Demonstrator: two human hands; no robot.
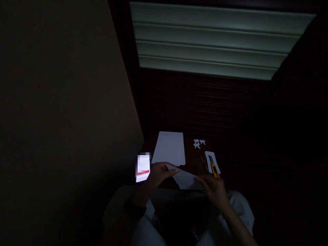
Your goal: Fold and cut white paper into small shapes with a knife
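Observation:
In a dim room I hold a small sheet of white paper [186, 178] between both hands above my lap. My left hand [160, 174] pinches its upper left corner, fingers closed on it. My right hand [214, 189] grips the lower right edge. A stack of white paper [169, 147] lies flat on the dark table just beyond my left hand.
A lit phone [142, 167] lies at the table's left edge. A yellow utility knife [213, 167] rests on a small white slip at the right, with small white paper cut-outs [198, 143] behind it. A wall [64, 102] stands at left, window blinds [212, 44] ahead.

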